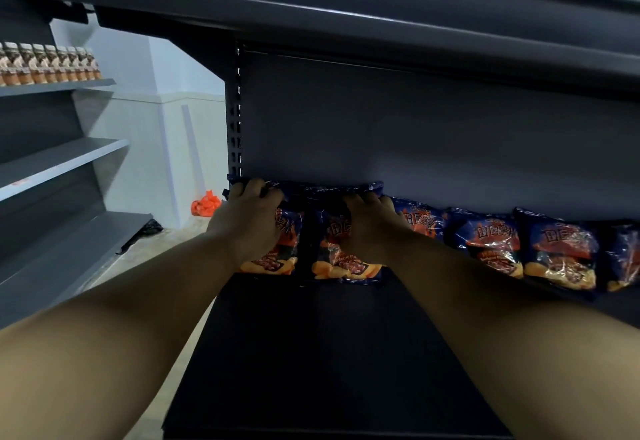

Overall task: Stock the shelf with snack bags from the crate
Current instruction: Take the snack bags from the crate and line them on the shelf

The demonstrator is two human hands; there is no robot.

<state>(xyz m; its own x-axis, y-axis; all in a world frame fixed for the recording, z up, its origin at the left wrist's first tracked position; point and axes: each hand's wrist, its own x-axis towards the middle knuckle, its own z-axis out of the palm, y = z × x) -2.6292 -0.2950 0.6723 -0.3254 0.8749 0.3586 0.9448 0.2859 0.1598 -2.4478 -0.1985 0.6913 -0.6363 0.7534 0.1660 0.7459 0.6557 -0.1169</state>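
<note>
Clearly both hands work at the shelf's back wall: the left hand curls its fingers over the top seam of the end chip bag, the right hand grips the next bag. These look light, puffy, crinkly and crushable; top seams suit holding. Open shelf lies in front; an upright post hems the left.

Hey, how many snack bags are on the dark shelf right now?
6, in one row along the back: one under the left hand, one under the right hand, then four to the right, the last cut off. More may be hidden.
</note>
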